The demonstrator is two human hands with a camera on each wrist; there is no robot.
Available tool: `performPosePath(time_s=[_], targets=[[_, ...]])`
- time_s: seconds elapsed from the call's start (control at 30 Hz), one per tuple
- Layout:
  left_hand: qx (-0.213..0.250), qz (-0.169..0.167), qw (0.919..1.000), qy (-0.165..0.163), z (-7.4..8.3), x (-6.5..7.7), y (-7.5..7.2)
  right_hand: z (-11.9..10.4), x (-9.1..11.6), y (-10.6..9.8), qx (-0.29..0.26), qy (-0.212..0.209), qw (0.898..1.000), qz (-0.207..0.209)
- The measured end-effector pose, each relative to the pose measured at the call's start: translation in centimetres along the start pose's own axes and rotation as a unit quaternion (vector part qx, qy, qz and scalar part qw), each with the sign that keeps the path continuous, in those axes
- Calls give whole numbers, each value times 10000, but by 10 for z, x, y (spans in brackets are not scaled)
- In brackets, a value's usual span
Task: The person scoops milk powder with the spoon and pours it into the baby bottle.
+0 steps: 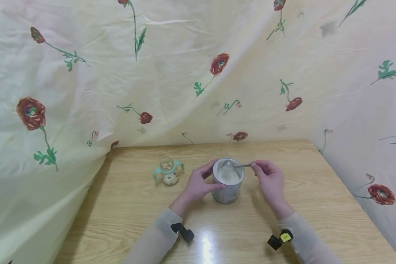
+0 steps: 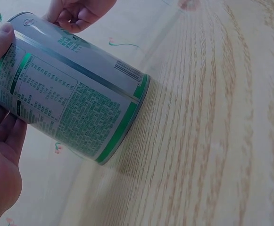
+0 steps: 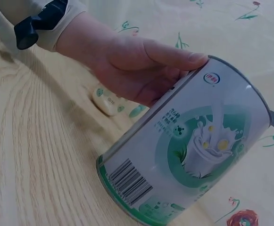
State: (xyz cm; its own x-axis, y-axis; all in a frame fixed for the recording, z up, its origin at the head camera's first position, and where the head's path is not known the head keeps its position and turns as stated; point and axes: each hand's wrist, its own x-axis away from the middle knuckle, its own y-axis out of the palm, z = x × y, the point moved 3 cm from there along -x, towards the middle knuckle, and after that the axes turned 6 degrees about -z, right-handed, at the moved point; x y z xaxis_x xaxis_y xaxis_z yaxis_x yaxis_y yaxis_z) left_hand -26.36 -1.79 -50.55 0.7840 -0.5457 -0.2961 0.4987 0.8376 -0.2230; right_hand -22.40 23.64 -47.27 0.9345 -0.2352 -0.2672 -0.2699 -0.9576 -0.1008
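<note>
Gripping the can [image 1: 227,193] on the desk [image 1: 135,209], the left hand [image 1: 198,184] curls round its side; the right hand [image 1: 270,181] pinches a spoon [image 1: 242,165] reaching in over the rim

A wooden table [image 1: 118,205] is light tan, with wavy brown lines running through it. Near its front, a bright white shine [image 1: 206,249] glows on the top. A little bottle [image 1: 169,175] stands toward the back, on the left side. It has an open round top, a blue-green ring with two curvy handles [image 1: 156,173], and dark spots on its belly. A big creamy cloth [image 1: 171,84] hangs behind the table and down both sides. It is wrinkly, and it has red flowers [image 1: 31,113] with green stems and leaves all over it.
</note>
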Motion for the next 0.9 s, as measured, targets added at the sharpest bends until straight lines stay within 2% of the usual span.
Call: performPosePath(time_s=[0.4, 0.63, 0.9], targets=[[86, 4, 10000, 18, 0, 0, 1, 0, -2, -2, -239, 140, 9996, -92], [92, 27, 9999, 74, -2, 0, 1, 1, -3, -2, -875, 684, 9937, -142], [131, 33, 9999, 24, 0, 0, 1, 1, -4, -4, -767, 1084, 9902, -440]])
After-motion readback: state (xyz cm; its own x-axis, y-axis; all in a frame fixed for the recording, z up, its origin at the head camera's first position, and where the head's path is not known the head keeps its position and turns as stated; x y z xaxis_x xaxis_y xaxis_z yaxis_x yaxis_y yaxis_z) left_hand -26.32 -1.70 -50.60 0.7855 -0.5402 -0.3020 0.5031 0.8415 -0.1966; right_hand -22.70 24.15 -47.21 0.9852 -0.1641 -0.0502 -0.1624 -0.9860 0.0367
